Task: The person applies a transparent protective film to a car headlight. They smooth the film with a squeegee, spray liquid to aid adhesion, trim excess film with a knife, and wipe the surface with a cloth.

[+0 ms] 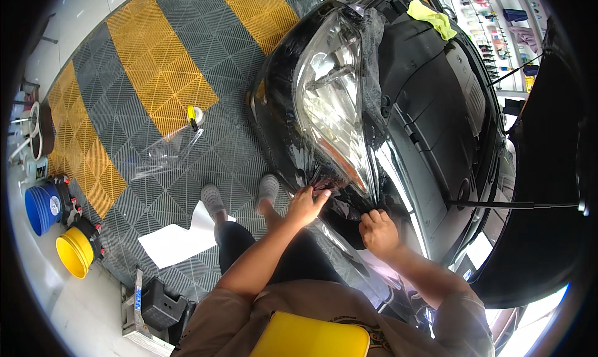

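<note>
A clear film [324,178] lies over the headlight [330,83] of a black car and bunches into creases at the lamp's near corner. My left hand [304,207] is closed in a pinch on the film's edge, thumb toward the lamp. Beside the chrome strip [393,170], my right hand [379,231] is curled into a fist, and tight folds of film run to its fingers. Its fingertips are hidden. Along the lamp's upper edge the film is crumpled and wet-looking. Both hands are just below the orange reflector [338,158].
The hood [536,232] stands raised on the right, with a thin prop rod [517,204]. A yellow-green cloth [431,19] rests on the engine bay's far edge. On the tiled floor lie a yellow-handled tool [194,117], clear plastic scraps [163,158] and white sheet [180,235]. Blue bucket [42,209] and yellow bucket [75,252] stand left.
</note>
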{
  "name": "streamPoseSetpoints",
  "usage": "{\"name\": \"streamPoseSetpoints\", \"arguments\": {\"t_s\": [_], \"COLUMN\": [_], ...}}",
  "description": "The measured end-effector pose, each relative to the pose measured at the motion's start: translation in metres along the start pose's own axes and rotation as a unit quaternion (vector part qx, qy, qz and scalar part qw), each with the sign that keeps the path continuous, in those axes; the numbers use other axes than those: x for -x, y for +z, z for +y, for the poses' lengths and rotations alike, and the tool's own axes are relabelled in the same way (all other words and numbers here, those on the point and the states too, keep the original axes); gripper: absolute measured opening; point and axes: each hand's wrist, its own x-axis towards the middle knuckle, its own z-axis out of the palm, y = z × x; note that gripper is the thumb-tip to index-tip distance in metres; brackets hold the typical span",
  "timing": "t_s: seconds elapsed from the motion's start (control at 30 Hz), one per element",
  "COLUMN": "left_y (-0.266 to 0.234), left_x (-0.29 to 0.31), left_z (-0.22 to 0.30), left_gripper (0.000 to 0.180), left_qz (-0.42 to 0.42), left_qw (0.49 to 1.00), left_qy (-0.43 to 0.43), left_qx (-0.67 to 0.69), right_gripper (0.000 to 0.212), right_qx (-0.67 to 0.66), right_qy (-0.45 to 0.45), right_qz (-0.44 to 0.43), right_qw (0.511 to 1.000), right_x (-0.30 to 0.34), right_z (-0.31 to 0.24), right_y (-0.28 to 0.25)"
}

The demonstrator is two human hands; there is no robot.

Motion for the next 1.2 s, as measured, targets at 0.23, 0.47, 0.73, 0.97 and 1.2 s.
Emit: {"name": "streamPoseSetpoints", "arguments": {"t_s": [0.23, 0.47, 0.73, 0.97, 1.2], "left_y": [0.009, 0.026, 0.024, 0.033, 0.024], "left_x": [0.009, 0.01, 0.025, 0.05, 0.035], "left_z": [0.013, 0.007, -0.018, 0.009, 0.017], "left_gripper": [0.093, 0.098, 0.094, 0.066, 0.034], "left_qz": [0.129, 0.087, 0.035, 0.157, 0.19], "left_qw": [0.985, 0.973, 0.987, 0.919, 0.915], "left_qy": [0.063, 0.207, 0.156, 0.337, 0.353], "left_qx": [-0.098, -0.059, -0.003, -0.13, -0.03], "right_gripper": [0.013, 0.012, 0.01, 0.015, 0.027], "right_qx": [-0.009, -0.017, -0.03, -0.203, -0.041], "right_qy": [-0.015, -0.027, -0.035, -0.026, -0.068], "right_qz": [-0.008, 0.003, -0.013, 0.085, 0.141], "right_qw": [1.0, 0.999, 0.999, 0.975, 0.987], "right_x": [-0.007, -0.008, -0.015, -0.02, -0.032], "right_z": [0.005, 0.006, 0.008, -0.007, 0.006], "right_y": [-0.003, -0.003, -0.002, -0.028, -0.043]}}
